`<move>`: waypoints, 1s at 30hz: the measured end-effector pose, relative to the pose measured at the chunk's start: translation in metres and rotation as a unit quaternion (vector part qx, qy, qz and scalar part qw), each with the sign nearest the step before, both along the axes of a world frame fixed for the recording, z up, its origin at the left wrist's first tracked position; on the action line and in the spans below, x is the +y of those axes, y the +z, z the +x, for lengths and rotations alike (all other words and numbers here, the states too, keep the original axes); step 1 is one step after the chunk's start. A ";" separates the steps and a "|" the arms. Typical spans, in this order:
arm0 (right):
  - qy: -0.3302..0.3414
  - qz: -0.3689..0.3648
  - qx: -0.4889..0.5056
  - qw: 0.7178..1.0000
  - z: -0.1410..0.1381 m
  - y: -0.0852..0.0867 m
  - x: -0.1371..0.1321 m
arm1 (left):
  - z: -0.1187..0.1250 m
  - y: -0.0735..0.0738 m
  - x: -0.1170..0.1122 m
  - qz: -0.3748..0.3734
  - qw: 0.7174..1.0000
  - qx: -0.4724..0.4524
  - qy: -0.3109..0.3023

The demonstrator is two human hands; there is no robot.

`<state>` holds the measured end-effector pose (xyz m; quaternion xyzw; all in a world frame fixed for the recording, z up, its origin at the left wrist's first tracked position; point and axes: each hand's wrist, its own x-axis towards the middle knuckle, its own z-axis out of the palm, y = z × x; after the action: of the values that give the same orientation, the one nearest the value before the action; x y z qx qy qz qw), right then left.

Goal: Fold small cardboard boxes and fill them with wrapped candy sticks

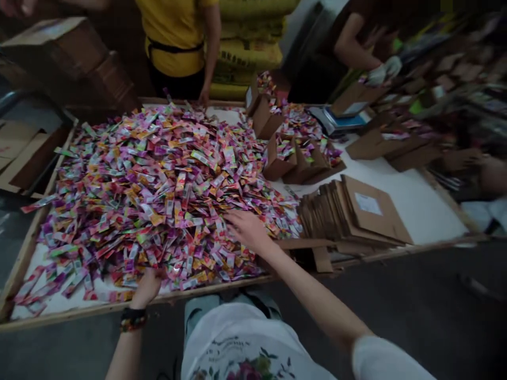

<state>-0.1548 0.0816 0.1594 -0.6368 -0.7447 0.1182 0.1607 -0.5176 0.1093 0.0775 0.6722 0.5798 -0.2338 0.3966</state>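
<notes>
A wide heap of small, colourful wrapped packets (158, 195) covers the left and middle of the white table (431, 211). My right hand (250, 231) lies over the right side of the heap, palm down, fingers stretched out over the packets. At the heap's front edge is my left hand (148, 287), close to the table's wooden rim; its fingers are mostly hidden and blurred. An open cardboard box (322, 258) sits by the front rim, under and beside my right forearm.
Folded cardboard boxes (372, 211) lean in a stack on the right. Behind them stand packet-filled cartons (279, 161). A person in a yellow shirt (174, 26) stands across the table; another person's gloved hand (378, 75) is at a carton. Large cartons (59, 53) are stacked at left.
</notes>
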 end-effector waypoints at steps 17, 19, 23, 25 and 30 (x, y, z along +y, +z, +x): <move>-0.329 -0.126 0.264 0.898 0.220 -0.093 -0.222 | 0.374 0.009 -0.193 0.264 0.925 -0.244 0.124; -0.287 -0.028 0.196 0.937 0.225 -0.095 -0.227 | 0.378 0.005 -0.183 0.320 0.929 -0.176 0.064; -0.088 0.105 0.056 0.989 0.247 -0.098 -0.247 | 0.366 -0.001 -0.164 0.384 0.917 -0.102 -0.038; 0.027 0.082 0.031 0.996 0.259 -0.099 -0.252 | 0.358 0.005 -0.163 0.393 0.907 -0.100 -0.118; 0.087 -0.124 0.040 0.988 0.257 -0.102 -0.224 | 0.364 0.020 -0.165 0.328 0.903 -0.118 -0.251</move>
<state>0.1018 -0.1425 0.0577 -0.5795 -0.7697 0.2486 0.0993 -0.1540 -0.0559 0.0978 0.9102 0.3848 -0.0411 0.1474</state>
